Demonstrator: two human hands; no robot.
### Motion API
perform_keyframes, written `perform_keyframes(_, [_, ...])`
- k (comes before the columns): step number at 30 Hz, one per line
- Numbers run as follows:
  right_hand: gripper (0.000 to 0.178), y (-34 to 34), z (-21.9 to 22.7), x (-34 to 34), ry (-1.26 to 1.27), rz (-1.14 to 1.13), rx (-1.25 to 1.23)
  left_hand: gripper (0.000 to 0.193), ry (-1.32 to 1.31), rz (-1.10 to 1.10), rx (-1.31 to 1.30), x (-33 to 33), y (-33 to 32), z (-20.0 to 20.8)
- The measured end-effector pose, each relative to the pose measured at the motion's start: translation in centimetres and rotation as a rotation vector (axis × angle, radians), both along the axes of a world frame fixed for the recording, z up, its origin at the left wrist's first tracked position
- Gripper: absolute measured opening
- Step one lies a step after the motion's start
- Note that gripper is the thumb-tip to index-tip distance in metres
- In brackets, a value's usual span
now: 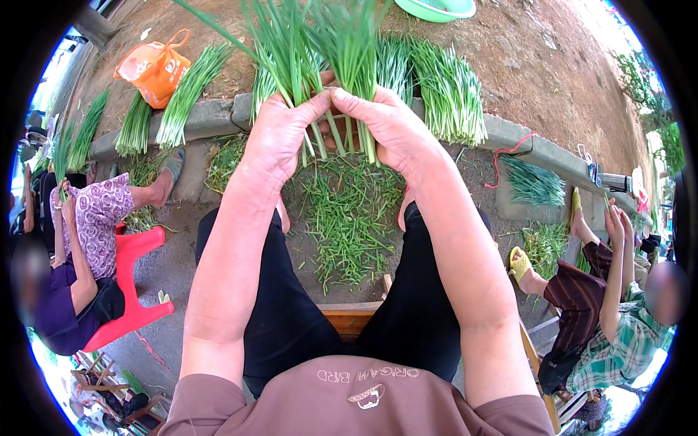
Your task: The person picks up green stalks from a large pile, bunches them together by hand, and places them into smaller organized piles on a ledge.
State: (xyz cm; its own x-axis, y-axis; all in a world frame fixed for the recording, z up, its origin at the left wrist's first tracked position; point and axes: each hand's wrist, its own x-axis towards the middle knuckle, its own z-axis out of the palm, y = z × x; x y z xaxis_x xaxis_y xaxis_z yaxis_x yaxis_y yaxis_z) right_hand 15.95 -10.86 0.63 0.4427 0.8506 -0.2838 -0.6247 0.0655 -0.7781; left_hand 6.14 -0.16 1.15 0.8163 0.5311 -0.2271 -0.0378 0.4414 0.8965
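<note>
Both my arms reach forward over my knees, with the thumbs close together. My left hand is closed round a bunch of chives, pale stem ends down and green leaves fanning upward. A second bunch of chives stands in the grip of my right hand, its stalks poking out below the fingers. Most of the fingers are hidden behind the stalks. Under my hands, between my feet, lies a heap of short green trimmings.
Tied-looking bundles of chives lean on a stone kerb. An orange bag and a green basin are beyond it. Seated people flank me, one on a red plastic stool. Red string trails over the kerb.
</note>
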Motion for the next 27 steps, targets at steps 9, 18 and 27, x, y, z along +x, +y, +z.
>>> perform_keyframes(9, [0.018, -0.1, 0.1, 0.7, -0.061, -0.112, 0.055, 0.03, 0.028, -0.052, 0.022, -0.3, 1.2, -0.7])
perform_keyframes(18, [0.019, -0.3, 0.7, 0.6, -0.24, -0.128, -0.055, 0.03, 0.048, -0.078, -0.005, -0.4, 1.1, -0.3])
perform_keyframes(27, [0.019, -0.3, 0.0, 0.6, -0.542, 0.115, -0.138, 0.025, 0.038, -0.198, 0.01, -0.6, 1.0, -0.1])
